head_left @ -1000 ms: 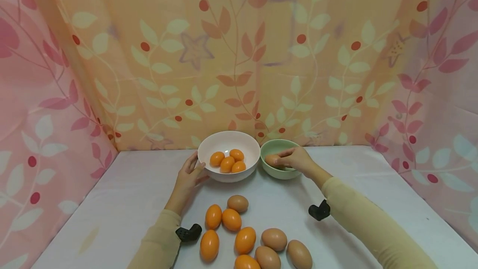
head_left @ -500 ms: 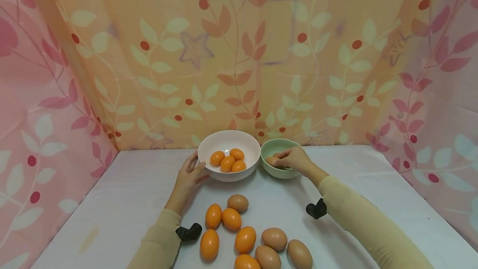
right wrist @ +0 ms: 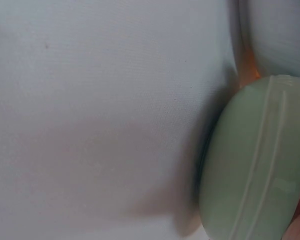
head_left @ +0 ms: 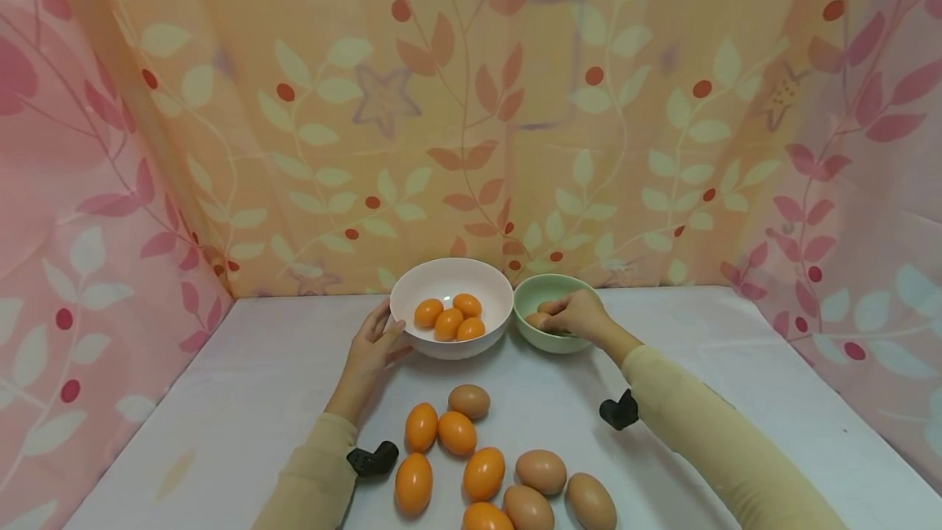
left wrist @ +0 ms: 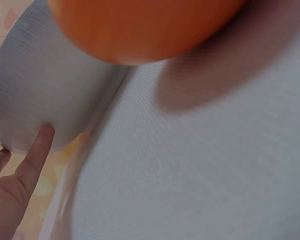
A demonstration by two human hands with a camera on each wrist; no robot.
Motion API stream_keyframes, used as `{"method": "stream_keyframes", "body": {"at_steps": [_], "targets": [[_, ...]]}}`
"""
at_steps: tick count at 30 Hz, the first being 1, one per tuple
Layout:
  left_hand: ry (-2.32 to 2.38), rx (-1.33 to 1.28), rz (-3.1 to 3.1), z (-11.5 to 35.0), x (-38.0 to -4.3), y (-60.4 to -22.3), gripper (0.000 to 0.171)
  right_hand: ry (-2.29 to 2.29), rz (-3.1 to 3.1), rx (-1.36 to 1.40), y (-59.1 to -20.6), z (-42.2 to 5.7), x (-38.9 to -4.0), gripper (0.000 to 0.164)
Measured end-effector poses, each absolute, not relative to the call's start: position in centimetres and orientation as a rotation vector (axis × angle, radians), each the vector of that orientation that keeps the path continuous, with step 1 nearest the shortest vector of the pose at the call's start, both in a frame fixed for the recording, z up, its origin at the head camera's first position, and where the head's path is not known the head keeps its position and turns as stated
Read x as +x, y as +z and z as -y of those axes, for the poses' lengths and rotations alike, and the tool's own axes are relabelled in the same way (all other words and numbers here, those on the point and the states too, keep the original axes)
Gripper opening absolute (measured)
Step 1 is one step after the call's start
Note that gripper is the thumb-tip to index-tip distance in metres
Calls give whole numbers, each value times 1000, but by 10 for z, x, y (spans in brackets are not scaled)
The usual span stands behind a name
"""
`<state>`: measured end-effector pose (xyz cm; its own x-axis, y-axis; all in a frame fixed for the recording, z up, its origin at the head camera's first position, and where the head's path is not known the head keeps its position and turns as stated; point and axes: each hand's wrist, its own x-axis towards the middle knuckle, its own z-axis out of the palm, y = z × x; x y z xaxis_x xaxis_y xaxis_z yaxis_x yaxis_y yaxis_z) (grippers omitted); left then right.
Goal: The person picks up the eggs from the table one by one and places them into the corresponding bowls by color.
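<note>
In the head view my left hand [head_left: 371,348] holds the white bowl [head_left: 450,350] by its left side, thumb at the rim. In the left wrist view straight fingers [left wrist: 37,150] touch the bowl's outer wall. Several orange eggs [head_left: 447,324] lie inside that bowl. My right hand [head_left: 585,316] reaches over the rim of the green bowl [head_left: 553,346] and pinches a brown egg [head_left: 537,321] low inside it. Another brown egg [head_left: 545,307] shows just behind the fingers. In the right wrist view the green bowl's wall [right wrist: 250,160] hides most of the hand.
On the white table [head_left: 243,399], nearer to me, lie several loose orange eggs [head_left: 414,484] and brown eggs [head_left: 540,472]. A lone brown egg [head_left: 468,401] sits in front of the white bowl. A patterned cloth [head_left: 471,105] hangs behind both bowls, which stand side by side.
My right hand has lowered the brown egg a little further into the green bowl, and a second egg there has come into view. The left hand and white bowl have not moved.
</note>
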<state>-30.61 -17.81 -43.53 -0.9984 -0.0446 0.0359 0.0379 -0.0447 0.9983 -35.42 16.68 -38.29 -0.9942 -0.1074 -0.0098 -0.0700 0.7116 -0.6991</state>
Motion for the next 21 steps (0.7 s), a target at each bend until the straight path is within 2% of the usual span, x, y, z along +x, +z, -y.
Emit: {"method": "stream_keyframes", "body": {"at_steps": [8,11,21], "targets": [[-2224,14,2118,180,-303,-434,62,-1055,-2922,-247,-385,-165,-356,27],[-2220,4,2106,181,-303,-434,62,-1051,-2916,-274,-385,-164,-356,22],[-2225,-37,2086,175,-306,-440,61,-1002,-2927,-265,-387,-171,-357,20]]}}
